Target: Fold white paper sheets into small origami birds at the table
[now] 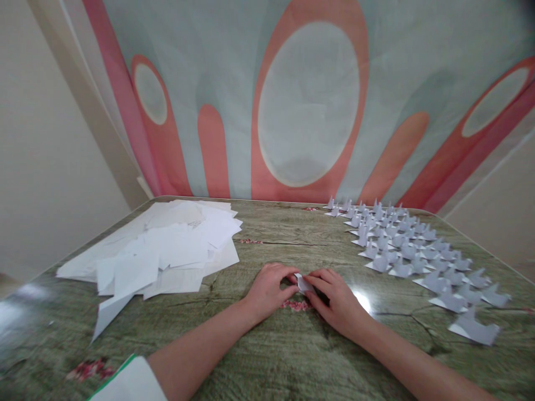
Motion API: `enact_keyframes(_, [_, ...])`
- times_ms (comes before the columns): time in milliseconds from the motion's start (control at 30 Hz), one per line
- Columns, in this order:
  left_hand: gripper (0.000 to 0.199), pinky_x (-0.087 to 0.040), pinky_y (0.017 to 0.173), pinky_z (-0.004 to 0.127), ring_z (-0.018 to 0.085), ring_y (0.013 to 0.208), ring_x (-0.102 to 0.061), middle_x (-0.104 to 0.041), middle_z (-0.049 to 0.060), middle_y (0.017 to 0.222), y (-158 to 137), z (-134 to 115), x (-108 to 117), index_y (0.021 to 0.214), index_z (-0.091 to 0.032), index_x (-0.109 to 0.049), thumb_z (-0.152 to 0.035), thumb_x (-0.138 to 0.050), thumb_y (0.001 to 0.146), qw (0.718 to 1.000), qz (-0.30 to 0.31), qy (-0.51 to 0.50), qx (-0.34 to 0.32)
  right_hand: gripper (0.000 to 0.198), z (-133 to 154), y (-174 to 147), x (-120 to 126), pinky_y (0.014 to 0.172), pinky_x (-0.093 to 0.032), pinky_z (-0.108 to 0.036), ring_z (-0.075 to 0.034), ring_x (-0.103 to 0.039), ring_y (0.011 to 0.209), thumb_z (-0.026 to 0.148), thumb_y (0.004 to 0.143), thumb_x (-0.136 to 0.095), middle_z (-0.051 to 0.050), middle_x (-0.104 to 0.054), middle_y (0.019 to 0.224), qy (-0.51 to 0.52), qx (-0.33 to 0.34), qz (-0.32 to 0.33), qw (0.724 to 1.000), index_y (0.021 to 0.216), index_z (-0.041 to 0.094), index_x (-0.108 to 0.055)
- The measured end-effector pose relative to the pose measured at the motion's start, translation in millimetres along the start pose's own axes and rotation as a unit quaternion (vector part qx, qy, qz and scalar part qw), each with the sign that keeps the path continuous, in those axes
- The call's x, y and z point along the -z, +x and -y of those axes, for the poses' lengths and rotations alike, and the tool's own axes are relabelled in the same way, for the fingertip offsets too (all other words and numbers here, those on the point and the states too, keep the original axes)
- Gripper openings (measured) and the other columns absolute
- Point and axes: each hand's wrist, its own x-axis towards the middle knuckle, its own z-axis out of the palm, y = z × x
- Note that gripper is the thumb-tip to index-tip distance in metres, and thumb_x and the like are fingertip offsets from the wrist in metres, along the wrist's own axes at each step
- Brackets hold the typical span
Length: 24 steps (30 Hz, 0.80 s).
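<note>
Between my two hands is a small folded piece of white paper (305, 283), held just above the wood-patterned table (267, 356). My left hand (272, 288) pinches its left edge between thumb and fingers. From the other side, my right hand (334, 295) grips it, with the fingers curled over its right part. Much of the paper is covered by the fingers, so its exact folded shape cannot be made out.
A loose, overlapping pile of white paper sheets (175, 245) lies on the left. Rows of folded white paper birds (401, 267) stand on the right, the nearest one (475, 327) apart from the others. Behind the table hangs a patterned cloth (234, 67).
</note>
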Motion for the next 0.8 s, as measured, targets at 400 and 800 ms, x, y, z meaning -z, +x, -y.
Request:
enact_keyframes(400, [0.031,-0.037,0.083,0.029,0.017,0.090,-0.056,-0.066,0.000,0.092,0.1,-2.3,2.0,0.103,-0.023,-0.062,-0.024,-0.067,0.073,1.000,0.012,0.018,-0.014,0.027,1.3,0.0,-0.1,0.079,-0.045,-0.036,-0.021,-0.053,0.088,0.019,0.083,-0.051,-0.008,-0.060,0.097,0.032,0.001,-0.010,0.999,0.109,0.021,-0.058])
enact_keyframes(800, [0.020,-0.040,0.081,0.030,0.017,0.084,-0.057,-0.066,0.001,0.085,-0.3,-1.3,0.4,0.099,-0.022,-0.063,-0.028,-0.056,0.082,0.999,-0.014,0.048,0.014,0.029,0.9,-0.8,1.1,0.081,-0.046,-0.036,-0.020,-0.053,0.090,0.016,0.079,-0.054,-0.007,-0.061,0.099,0.033,-0.002,-0.011,0.999,0.108,0.019,-0.058])
